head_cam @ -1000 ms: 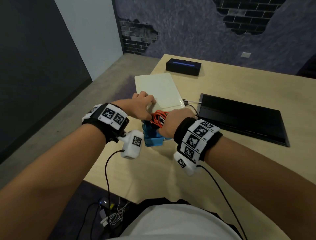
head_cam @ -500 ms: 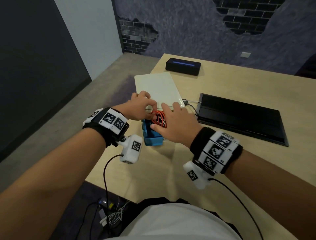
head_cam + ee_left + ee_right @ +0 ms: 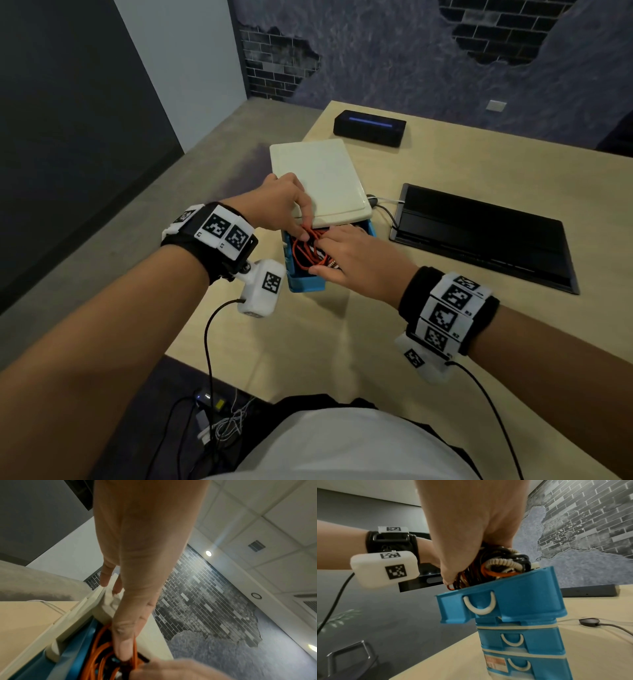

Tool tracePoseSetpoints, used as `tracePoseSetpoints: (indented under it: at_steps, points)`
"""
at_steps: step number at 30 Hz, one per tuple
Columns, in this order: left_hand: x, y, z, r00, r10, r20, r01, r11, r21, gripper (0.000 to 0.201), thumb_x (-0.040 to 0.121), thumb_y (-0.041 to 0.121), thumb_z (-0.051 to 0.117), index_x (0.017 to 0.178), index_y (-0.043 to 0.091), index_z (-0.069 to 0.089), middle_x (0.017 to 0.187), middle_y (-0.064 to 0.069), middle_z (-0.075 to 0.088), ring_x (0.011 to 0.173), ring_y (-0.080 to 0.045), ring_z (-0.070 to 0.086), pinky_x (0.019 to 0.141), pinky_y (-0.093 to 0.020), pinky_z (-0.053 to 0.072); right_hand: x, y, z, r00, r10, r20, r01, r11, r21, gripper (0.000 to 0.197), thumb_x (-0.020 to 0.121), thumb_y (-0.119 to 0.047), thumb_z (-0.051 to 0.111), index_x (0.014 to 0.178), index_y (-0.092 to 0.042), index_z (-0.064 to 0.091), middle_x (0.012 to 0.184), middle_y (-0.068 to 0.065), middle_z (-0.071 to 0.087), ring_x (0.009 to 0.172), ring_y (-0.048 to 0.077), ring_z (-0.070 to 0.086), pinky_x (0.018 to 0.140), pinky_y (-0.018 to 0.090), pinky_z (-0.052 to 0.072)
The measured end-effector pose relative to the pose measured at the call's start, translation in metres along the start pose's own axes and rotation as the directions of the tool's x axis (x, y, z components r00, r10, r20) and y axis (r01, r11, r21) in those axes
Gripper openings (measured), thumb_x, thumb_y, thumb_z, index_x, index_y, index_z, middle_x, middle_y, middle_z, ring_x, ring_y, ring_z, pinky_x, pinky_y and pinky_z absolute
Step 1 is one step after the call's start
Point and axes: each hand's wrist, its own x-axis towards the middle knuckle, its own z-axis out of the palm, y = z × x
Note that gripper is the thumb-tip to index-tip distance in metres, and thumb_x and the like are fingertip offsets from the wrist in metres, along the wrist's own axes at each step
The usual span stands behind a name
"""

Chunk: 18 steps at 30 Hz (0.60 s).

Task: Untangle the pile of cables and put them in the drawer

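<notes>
- Head view: at frame centre a small blue plastic drawer (image 3: pixel 306 285) stands pulled out from under the cream flat top of a drawer unit (image 3: pixel 318 178) on the light wooden table (image 3: pixel 428 342).
- A bundle of orange and dark cables (image 3: pixel 306 247) lies inside the drawer.
- The left hand (image 3: pixel 279 202), just left of centre, bends its fingers down onto the cables at the drawer's far left edge; its grip looks like a pinch on an orange strand.
- The right hand (image 3: pixel 356 262), just right of centre, lies flat over the cables with fingers stretched out, pressing down and gripping nothing.
- A black flat panel (image 3: pixel 479 236) lies at right of the frame, a black box with a blue light strip (image 3: pixel 370 127) at the upper middle.
- Left wrist view: the left hand (image 3: pixel 137 561) fills the upper centre; its thumb and a finger pinch orange cables (image 3: pixel 101 655) at the lower middle, over the blue drawer (image 3: pixel 72 660).
- The other fingers touch the cream top (image 3: pixel 82 609) at centre left.
- Right wrist view: the right hand (image 3: pixel 471 527) comes down from the top centre onto the heap of orange, black and cream coiled cables (image 3: pixel 498 563), which rises above the rim of the topmost blue drawer (image 3: pixel 522 595).
- The fingers themselves are hidden here; the palm rests on the heap.
- Two closed blue drawers (image 3: pixel 520 642) with cream loop handles sit stacked below, at lower centre.
</notes>
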Motion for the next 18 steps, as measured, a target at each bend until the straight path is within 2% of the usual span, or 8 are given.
tracePoseSetpoints:
  at_steps: [2, 5, 7, 10, 14, 18]
  points:
    - [-0.002, -0.003, -0.006, 1.000, 0.002, 0.022, -0.001, 1.000, -0.025, 0.024, 0.061, 0.051, 0.081, 0.071, 0.056, 0.059, 0.119, 0.005, 0.047, 0.118, -0.024, 0.039, 0.104, -0.045, 0.032, 0.003, 0.001, 0.001, 1.000, 0.011, 0.003, -0.011, 1.000, 0.011, 0.049, 0.100, -0.047, 0.043, 0.122, -0.008, 0.059, 0.118, 0.005, 0.060, 0.111, 0.019, 0.050, 0.093, 0.022, 0.028]
    - [-0.003, -0.005, -0.009, 1.000, -0.013, -0.023, 0.012, 0.999, -0.032, 0.021, 0.073, 0.043, 0.077, 0.087, 0.044, 0.062, 0.118, 0.002, 0.048, 0.108, -0.024, 0.043, 0.102, -0.045, 0.037, 0.009, 0.003, 0.004, 0.999, 0.037, 0.006, -0.037, 0.999, 0.023, 0.047, 0.100, -0.047, 0.043, 0.117, -0.007, 0.061, 0.114, 0.006, 0.061, 0.110, 0.020, 0.050, 0.091, 0.024, 0.031]
    - [0.000, -0.005, -0.006, 0.997, -0.019, -0.079, 0.018, 1.000, -0.019, 0.019, 0.074, 0.039, 0.077, 0.084, 0.038, 0.060, 0.113, 0.002, 0.048, 0.101, -0.023, 0.045, 0.100, -0.045, 0.038, 0.011, 0.004, 0.006, 0.999, 0.042, 0.008, -0.042, 0.999, 0.014, 0.046, 0.100, -0.046, 0.043, 0.112, -0.006, 0.062, 0.109, 0.006, 0.061, 0.106, 0.021, 0.050, 0.089, 0.025, 0.032]
    - [0.002, -0.003, -0.005, 0.995, -0.040, -0.093, 0.039, 0.999, -0.014, 0.025, 0.072, 0.038, 0.079, 0.079, 0.037, 0.055, 0.109, 0.003, 0.046, 0.102, -0.024, 0.044, 0.101, -0.044, 0.037, 0.010, 0.007, 0.008, 0.999, 0.052, -0.005, -0.052, 0.997, 0.064, 0.043, 0.099, -0.044, 0.046, 0.107, -0.006, 0.064, 0.106, 0.005, 0.061, 0.104, 0.020, 0.050, 0.087, 0.024, 0.033]
    - [0.004, 0.003, -0.001, 0.992, -0.054, -0.110, 0.057, 0.998, 0.030, 0.040, 0.066, 0.035, 0.083, 0.088, 0.026, 0.051, 0.110, 0.002, 0.040, 0.101, -0.022, 0.034, 0.090, -0.037, 0.039, 0.007, 0.013, 0.011, 0.998, 0.049, -0.031, -0.043, 0.987, 0.155, 0.040, 0.096, -0.045, 0.051, 0.100, -0.008, 0.065, 0.102, 0.002, 0.061, 0.103, 0.018, 0.050, 0.089, 0.028, 0.042]
    - [0.004, 0.010, 0.006, 0.986, -0.044, -0.160, 0.061, 0.992, 0.107, 0.052, 0.063, 0.034, 0.085, 0.099, 0.020, 0.050, 0.115, -0.004, 0.042, 0.107, -0.028, 0.038, 0.084, -0.045, 0.047, 0.005, 0.013, 0.014, 0.997, 0.035, -0.069, -0.024, 0.987, 0.160, 0.037, 0.096, -0.043, 0.053, 0.101, -0.008, 0.064, 0.108, 0.004, 0.060, 0.107, 0.020, 0.049, 0.089, 0.024, 0.035]
